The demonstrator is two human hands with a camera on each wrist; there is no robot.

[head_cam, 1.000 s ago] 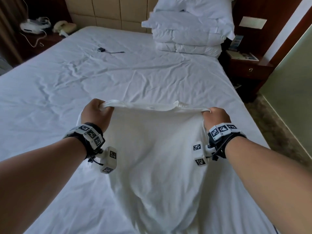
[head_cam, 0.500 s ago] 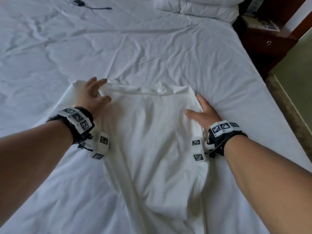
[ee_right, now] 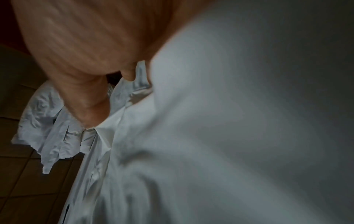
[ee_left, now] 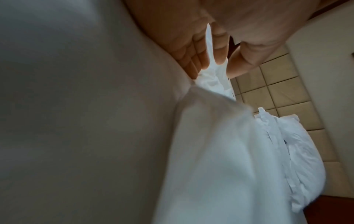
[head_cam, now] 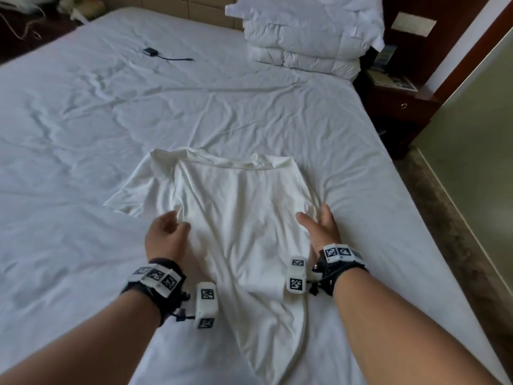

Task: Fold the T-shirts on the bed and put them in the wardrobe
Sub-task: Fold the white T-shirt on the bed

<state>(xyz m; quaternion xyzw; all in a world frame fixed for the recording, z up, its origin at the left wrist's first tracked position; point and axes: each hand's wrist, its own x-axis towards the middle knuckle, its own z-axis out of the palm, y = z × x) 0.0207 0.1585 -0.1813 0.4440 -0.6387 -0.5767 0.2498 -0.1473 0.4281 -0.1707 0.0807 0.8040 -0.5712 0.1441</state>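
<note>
A white T-shirt [head_cam: 238, 207] lies flat on the white bed [head_cam: 83, 120], collar away from me, hem towards me. One short sleeve spreads out to the left; the right sleeve is hidden. My left hand [head_cam: 169, 229] sits at the shirt's left side just below that sleeve, fingers relaxed and holding nothing. In the left wrist view its fingers [ee_left: 191, 50] are straight, with the thumb apart. My right hand [head_cam: 319, 223] lies flat on the shirt's right edge, fingers straight. The right wrist view is blurred and shows the thumb [ee_right: 86, 98] over white cloth.
Stacked white pillows [head_cam: 305, 31] sit at the bed's far right corner. A small black device with a cable [head_cam: 151, 52] lies on the far sheet. A dark wooden nightstand [head_cam: 399, 104] stands beyond the bed's right edge, with carpet floor [head_cam: 455, 218] alongside.
A second ago both hands gripped the shirt's shoulders and held it up. They laid it down, let go, and slid back along its sides towards me.
</note>
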